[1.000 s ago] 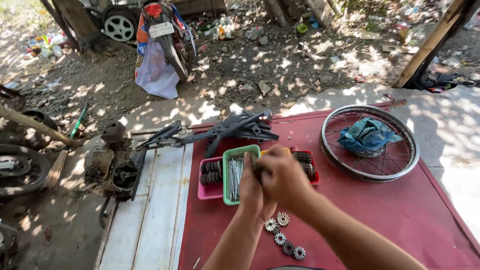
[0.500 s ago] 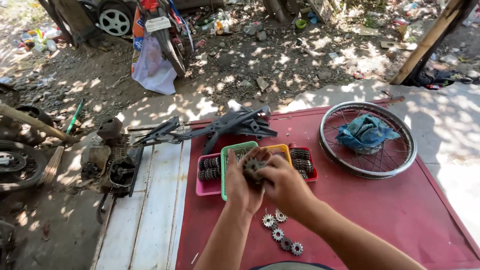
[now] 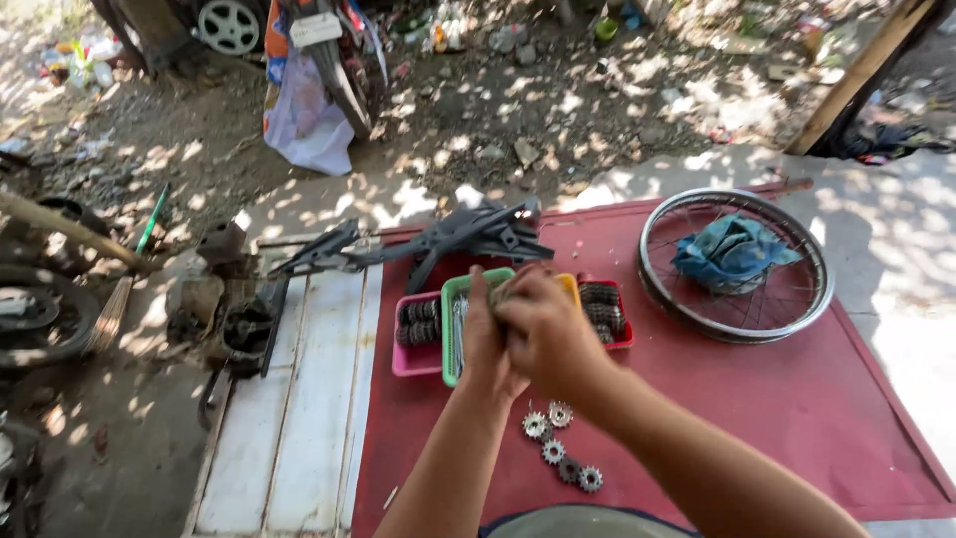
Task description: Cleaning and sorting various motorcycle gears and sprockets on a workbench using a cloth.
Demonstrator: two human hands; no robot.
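Nearest, at the near edge of the red mat (image 3: 797,418), a rounded grey rim (image 3: 578,521) shows, and just beyond it 5 small sprockets (image 3: 560,446) lie in a loose cluster on the mat. Above them the left hand (image 3: 485,344) and the right hand (image 3: 543,329) meet, fingers curled tight around a small dark part (image 3: 501,292) that is mostly hidden; what kind of part it is cannot be told. Directly behind the hands sit a pink tray (image 3: 418,344), a green tray (image 3: 460,314), a yellow tray (image 3: 568,287) and a red tray (image 3: 609,311), side by side, holding dark metal pieces. Toward the mat's far right corner lies a spoked wheel rim (image 3: 737,264) with a blue cloth (image 3: 732,251) inside it. Along the far edge rests a black frame piece (image 3: 468,234).
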